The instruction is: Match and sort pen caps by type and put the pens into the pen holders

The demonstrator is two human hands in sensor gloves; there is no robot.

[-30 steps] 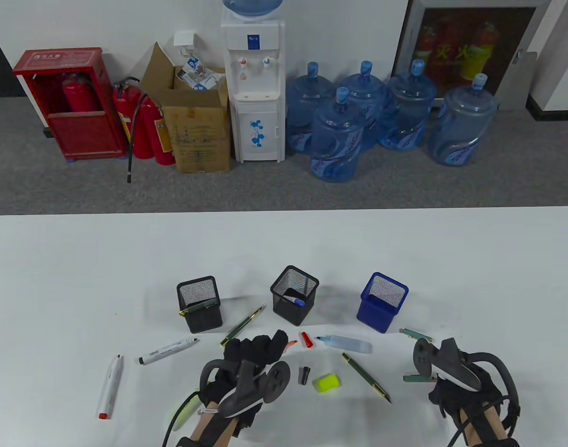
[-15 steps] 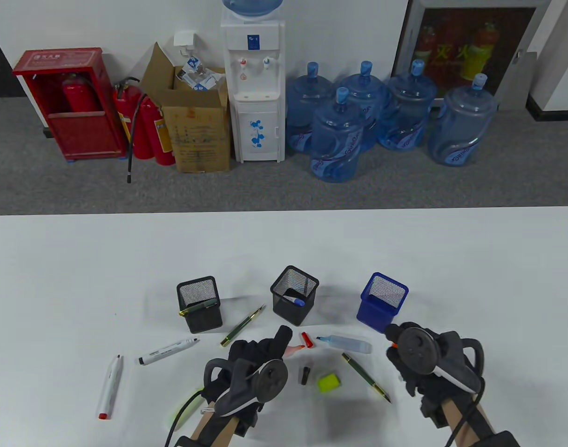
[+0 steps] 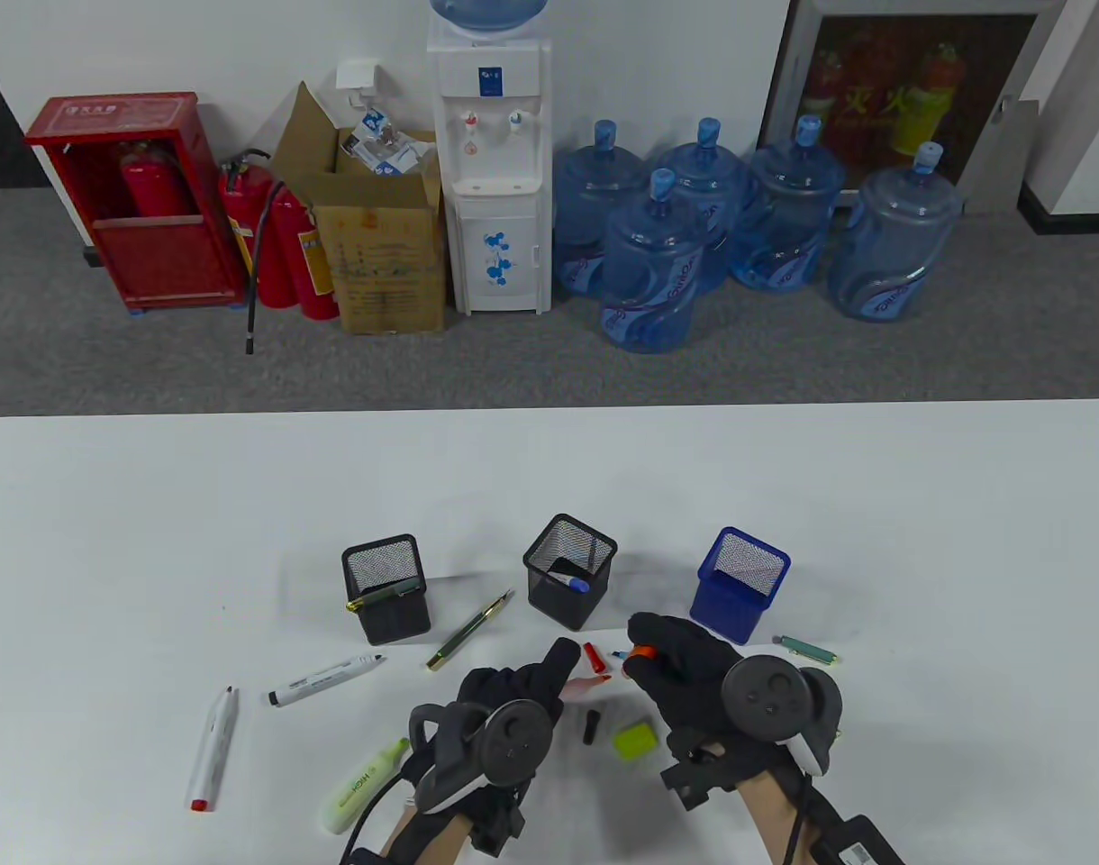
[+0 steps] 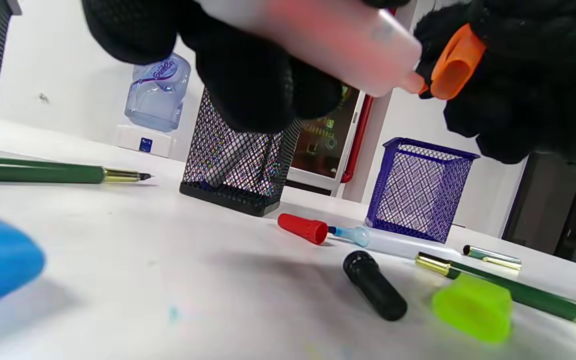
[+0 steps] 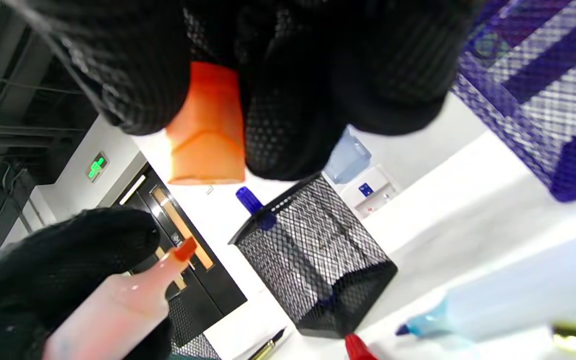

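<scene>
White table (image 3: 153, 505): fills the lower half of the table view and carries everything below.
Holders: three mesh pen holders in a row at centre frame; the left black holder (image 3: 385, 589) has a green pen across its rim, the middle black holder (image 3: 569, 570) contains a blue-capped marker, and the blue holder (image 3: 739, 583) stands to the right.
Left hand (image 3: 513, 698): bottom centre, fingers curled round an orange highlighter (image 4: 328, 40), its tip pointing right.
Right hand (image 3: 685, 671): just right of the left hand, fingertips pinching an orange cap (image 5: 207, 127); the cap's open end is close to the highlighter's tip, not yet on it.
Loose pens: a white marker (image 3: 326, 679) and a red-tipped white pen (image 3: 213, 750) at lower left, a green highlighter (image 3: 363, 782) beside the left wrist, and a green pen (image 3: 470, 629) between the black holders.
Loose caps: red cap (image 3: 594, 658), black cap (image 3: 591, 726) and green cap (image 3: 635, 740) lie between the hands; another small green cap (image 3: 806, 648) lies right of the right hand.
</scene>
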